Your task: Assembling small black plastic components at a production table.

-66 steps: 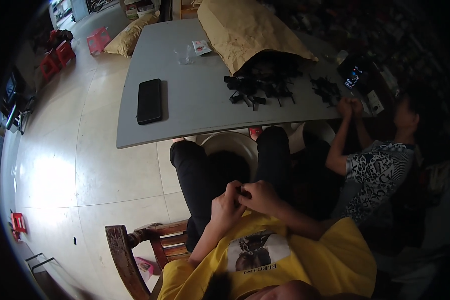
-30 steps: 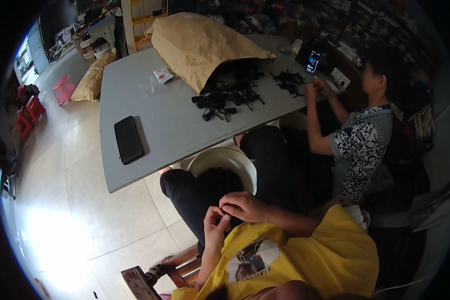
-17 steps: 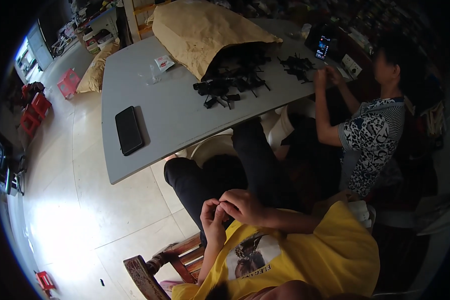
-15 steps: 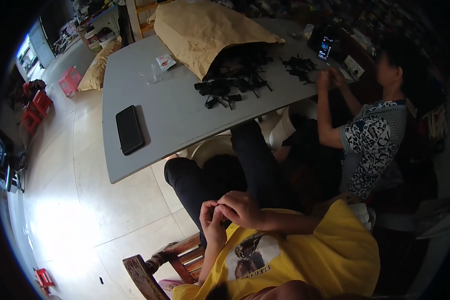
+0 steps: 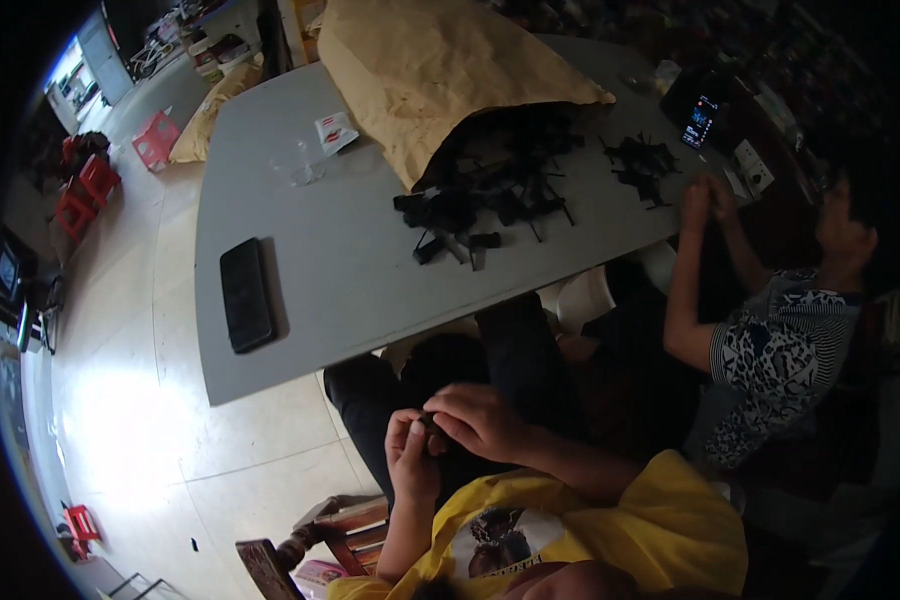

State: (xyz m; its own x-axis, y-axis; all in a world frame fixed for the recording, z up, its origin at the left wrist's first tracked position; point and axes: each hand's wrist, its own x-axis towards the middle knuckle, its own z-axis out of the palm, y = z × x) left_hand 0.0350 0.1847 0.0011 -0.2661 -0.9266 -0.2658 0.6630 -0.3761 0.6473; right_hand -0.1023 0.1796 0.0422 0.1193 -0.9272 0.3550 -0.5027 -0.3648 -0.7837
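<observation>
My left hand (image 5: 410,455) and my right hand (image 5: 478,418) meet above my lap, close to my chest. Both pinch one small dark part (image 5: 428,424) between the fingertips; most of it is hidden by the fingers. I sit in a yellow shirt and black trousers at the near edge of a grey table (image 5: 350,270). On the table a heap of small black parts (image 5: 490,195) spills from a large brown paper bag (image 5: 425,70).
A black phone (image 5: 246,294) lies flat at the table's left end. A second small heap of black parts (image 5: 642,165) and a lit phone (image 5: 699,118) lie before a person in a patterned shirt (image 5: 770,350) at the right. A white bucket (image 5: 585,298) sits under the table. Red stools (image 5: 85,180) stand on the floor at left.
The view shifted as my head turned. My hands stay joined above my lap, working the small part between the fingers. The person at the right keeps both hands on the table edge.
</observation>
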